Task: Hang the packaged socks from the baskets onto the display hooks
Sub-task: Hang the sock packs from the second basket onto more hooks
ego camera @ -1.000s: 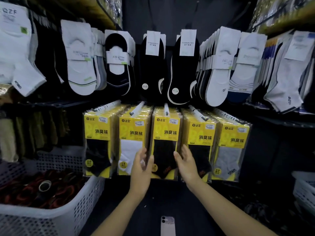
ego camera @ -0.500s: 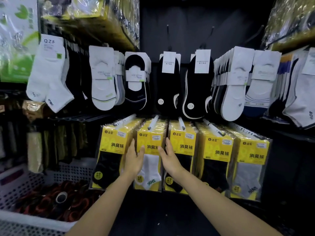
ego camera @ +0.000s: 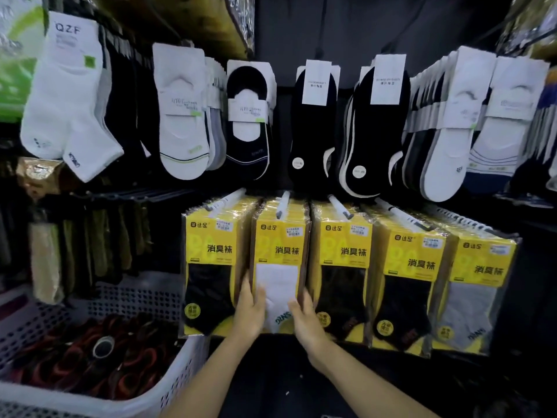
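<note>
Head view, dark display wall (ego camera: 361, 28), white basket (ego camera: 184, 375)

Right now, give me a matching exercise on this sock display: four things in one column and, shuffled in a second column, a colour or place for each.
Things
1. leftmost yellow pack
2. second yellow pack, flanked by the left hand and right hand
3. rightmost yellow pack
4. basket

Descriptions
A. grey sock inside
B. white plastic, lower left
C. black sock inside
D. white sock inside

Pairs: 1-C, 2-D, 3-A, 4-B
</note>
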Demonstrator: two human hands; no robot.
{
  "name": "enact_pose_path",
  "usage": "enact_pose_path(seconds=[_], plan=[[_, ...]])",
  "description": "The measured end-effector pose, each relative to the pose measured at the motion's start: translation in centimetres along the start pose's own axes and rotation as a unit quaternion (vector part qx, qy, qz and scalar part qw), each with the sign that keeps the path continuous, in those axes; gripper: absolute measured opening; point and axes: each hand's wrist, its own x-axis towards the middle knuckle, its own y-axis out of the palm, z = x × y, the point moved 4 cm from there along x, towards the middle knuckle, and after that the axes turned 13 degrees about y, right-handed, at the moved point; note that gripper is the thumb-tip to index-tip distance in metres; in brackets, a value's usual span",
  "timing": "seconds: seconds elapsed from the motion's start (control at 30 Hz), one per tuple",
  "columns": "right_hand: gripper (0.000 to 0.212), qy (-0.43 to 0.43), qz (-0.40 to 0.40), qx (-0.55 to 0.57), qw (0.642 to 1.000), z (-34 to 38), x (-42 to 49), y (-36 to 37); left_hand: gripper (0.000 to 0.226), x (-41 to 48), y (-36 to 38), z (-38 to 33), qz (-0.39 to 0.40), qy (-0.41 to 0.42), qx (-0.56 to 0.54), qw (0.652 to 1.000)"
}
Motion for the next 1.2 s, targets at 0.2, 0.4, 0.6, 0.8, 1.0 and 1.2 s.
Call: enact_pose_path(seconds=[0.2,0.4,0.6,0.8,1.0,1.2], plan=[[0.048,0.002,-0.004,-0.012,1.0,-2.2,-0.1,0.6,0.055,0.0,0.2,2.2,-0.003,0.009,0.025,1.0],[0.056,-0.003,0.005,-0.017,1.0,-0.7,-1.4,-0.1,0.059,-0.7,-0.2,0.8,-0.012,0.013,-0.003,1.0],[0.061,-0.095,-0.012,-0.01,0.995,3.8,-4.4,-1.6,0.06,-1.5,-4.1,-5.9,-0.041,0.101,-0.028,0.994],[0.045,-0.159,-0.063,0.015,0.985,8.5,-6.3,-0.5,0.048,-0.2,-11.3,-8.8,-0.134,0.162,0.059,0.976],[0.057,-0.113,0.064,-0.016,0.991,10.2,-5.6,5.9,0.07,2.0,-13.7,-5.0,-0.099,0.024,0.057,0.993],[0.062,-0.072,0.071,0.005,0.995,11.2,-2.7,9.4,0.067,3.9,-12.2,-2.0,-0.032,-0.028,-0.019,0.999]])
